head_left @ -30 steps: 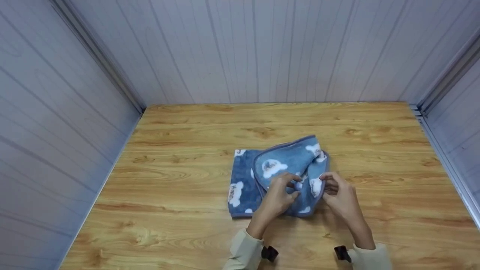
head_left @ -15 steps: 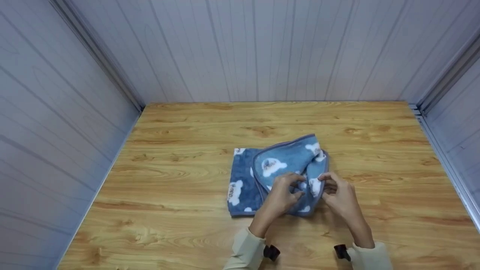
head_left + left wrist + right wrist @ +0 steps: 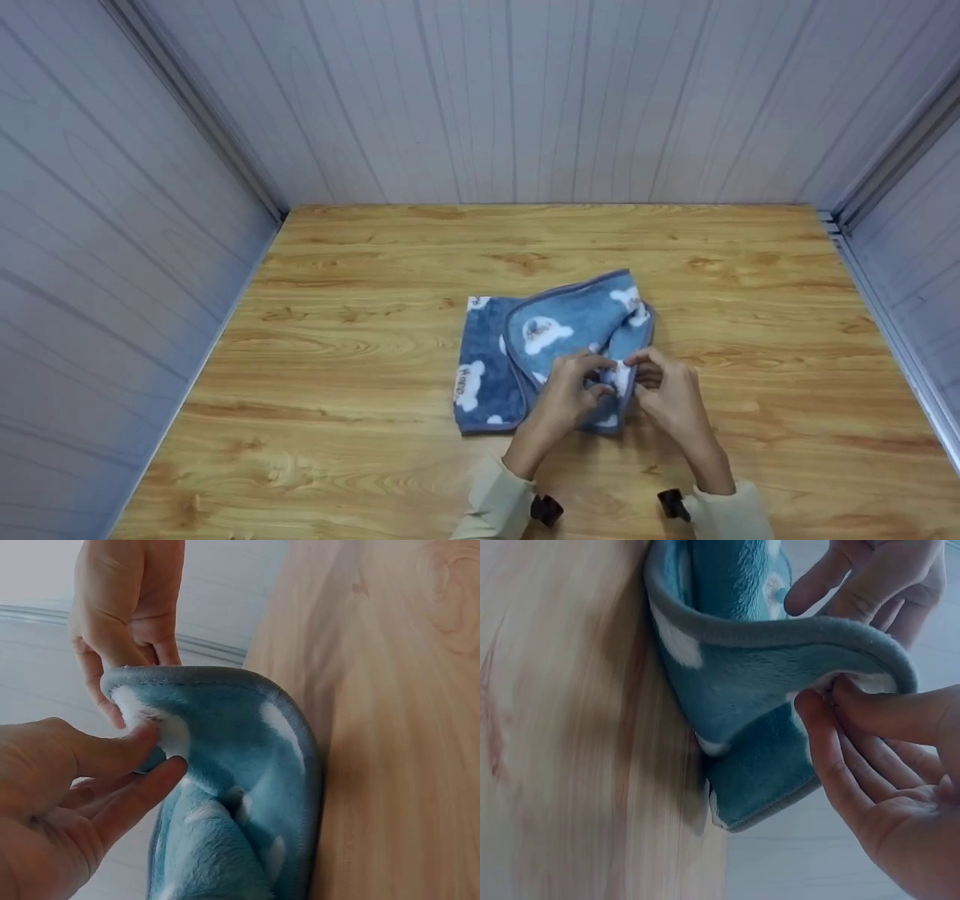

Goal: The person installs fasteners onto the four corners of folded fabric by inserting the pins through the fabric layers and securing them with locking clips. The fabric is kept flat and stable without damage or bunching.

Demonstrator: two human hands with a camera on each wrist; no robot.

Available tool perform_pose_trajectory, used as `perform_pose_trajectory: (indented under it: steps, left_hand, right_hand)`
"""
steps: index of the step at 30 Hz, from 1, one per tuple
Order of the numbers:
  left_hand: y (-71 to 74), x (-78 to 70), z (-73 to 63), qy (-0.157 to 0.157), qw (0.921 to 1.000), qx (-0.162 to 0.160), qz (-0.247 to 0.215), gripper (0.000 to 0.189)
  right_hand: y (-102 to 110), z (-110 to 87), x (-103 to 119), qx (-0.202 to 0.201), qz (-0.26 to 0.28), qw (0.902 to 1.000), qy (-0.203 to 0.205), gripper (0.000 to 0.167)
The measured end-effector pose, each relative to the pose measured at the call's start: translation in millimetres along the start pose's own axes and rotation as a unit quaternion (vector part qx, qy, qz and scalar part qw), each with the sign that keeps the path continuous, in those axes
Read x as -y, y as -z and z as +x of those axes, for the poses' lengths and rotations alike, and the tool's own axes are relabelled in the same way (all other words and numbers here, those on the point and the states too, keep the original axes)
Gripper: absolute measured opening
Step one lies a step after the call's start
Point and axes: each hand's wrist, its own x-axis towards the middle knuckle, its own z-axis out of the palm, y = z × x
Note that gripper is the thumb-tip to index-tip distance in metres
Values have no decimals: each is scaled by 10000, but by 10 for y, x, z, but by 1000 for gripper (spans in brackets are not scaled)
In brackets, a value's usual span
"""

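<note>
A blue fleece blanket with white printed patches and a grey-blue bound edge lies partly folded on the wooden table. Its upper layer is turned over and rumpled near the right side. My right hand pinches the raised right edge between thumb and fingers; in the right wrist view a fold stands up at those fingertips. Just to the left, my left hand is over the blanket, finger and thumb apart. In the left wrist view those fingers extend beside a white patch; whether they touch the cloth there is hard to tell.
The wooden tabletop surrounds the blanket. A pale panel wall stands along the back, with side panels at left and right. A small black device sits at each wrist, beside cream sleeves.
My right hand has moved slightly left, drawing the blanket's right edge inward toward my left hand. The left hand has shifted a little to the right.
</note>
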Motion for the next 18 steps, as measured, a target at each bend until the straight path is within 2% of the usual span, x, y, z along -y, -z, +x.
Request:
perform_pose_trajectory:
  steps: [5,9,11,14,17,18]
  left_hand:
    - [1,-6,-64,24,9988,-230,-423,20]
    - [-19,-49,-151,222,9976,-123,-637,21]
    - [-41,-60,-178,259,9983,-42,-528,24]
    - [-67,-58,-183,368,9988,-25,-337,17]
    - [-57,-44,-182,472,9986,-88,-215,9]
    - [-46,-42,-186,475,9986,-116,-218,8]
  right_hand:
    - [-4,-5,-14,29,41,10000,-52,33]
    - [-6,-5,-40,47,192,9997,-130,31]
    - [-7,-2,11,67,236,9996,-149,29]
    - [-16,1,70,150,324,9992,-196,25]
    - [-2,13,47,476,301,9978,-348,26]
    - [4,27,-41,646,255,9967,-416,30]
